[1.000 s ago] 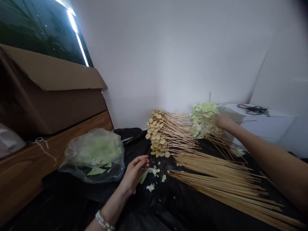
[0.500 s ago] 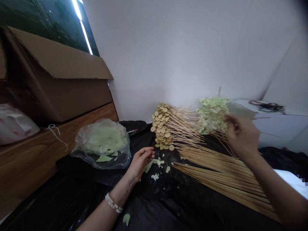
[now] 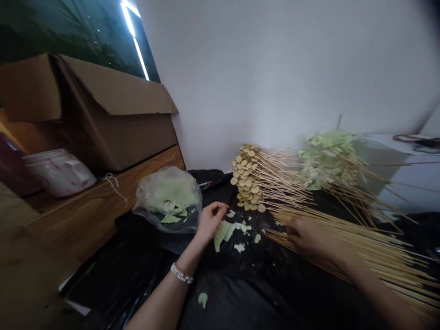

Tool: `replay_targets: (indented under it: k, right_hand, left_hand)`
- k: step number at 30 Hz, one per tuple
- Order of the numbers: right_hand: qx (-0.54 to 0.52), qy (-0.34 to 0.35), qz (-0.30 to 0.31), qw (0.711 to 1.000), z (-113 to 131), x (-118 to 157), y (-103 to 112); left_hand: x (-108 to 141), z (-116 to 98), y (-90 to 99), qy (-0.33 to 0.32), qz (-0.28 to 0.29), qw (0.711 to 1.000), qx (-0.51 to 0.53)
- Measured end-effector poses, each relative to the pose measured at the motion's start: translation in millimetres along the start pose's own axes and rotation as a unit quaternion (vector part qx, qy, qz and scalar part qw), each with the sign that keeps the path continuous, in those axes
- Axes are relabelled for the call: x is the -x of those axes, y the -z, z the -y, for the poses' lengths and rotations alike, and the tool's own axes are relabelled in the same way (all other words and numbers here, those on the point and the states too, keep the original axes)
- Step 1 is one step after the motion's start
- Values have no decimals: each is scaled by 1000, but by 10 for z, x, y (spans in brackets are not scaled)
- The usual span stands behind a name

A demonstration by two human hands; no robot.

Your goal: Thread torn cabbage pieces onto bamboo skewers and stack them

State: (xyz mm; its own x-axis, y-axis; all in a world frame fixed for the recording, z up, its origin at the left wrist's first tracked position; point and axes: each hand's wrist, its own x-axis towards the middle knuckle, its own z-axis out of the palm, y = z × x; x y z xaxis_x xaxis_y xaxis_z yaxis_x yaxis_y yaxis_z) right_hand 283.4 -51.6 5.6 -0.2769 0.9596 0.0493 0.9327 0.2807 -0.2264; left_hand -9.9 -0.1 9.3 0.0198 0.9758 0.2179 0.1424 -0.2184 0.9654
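My left hand (image 3: 212,221) hovers just above pale green cabbage pieces (image 3: 223,233), thumb and fingertips pinched together. Whether anything small is between them I cannot make out. Over the near ends of the bare bamboo skewers (image 3: 371,256), my right hand (image 3: 305,236) is bent downward, its fingers blurred and partly hidden. Behind both hands lies a pile of skewers with round pale slices, perhaps potato (image 3: 246,176), on their left ends. Farther right, more skewers carry bunched cabbage leaves (image 3: 328,158). A clear plastic bag (image 3: 168,195) with cabbage inside stands left of my left hand.
Black plastic sheeting (image 3: 237,293) covers the work surface, with cabbage scraps (image 3: 203,299) on it. On a wooden ledge (image 3: 151,178) at left are an open cardboard box (image 3: 137,133) and a white plastic jar (image 3: 62,172). A white wall (image 3: 261,82) rises behind.
My right hand has come from beside the cabbage skewers down and left onto the bare skewers. My left hand stays close to the cabbage pieces. The view has turned left.
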Motion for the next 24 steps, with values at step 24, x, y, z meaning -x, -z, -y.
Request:
replay_targets:
  k: [24]
  right_hand:
    - [-23, 103, -190, 976, 262, -70, -238]
  left_hand:
    - [24, -53, 65, -65, 11, 994, -88]
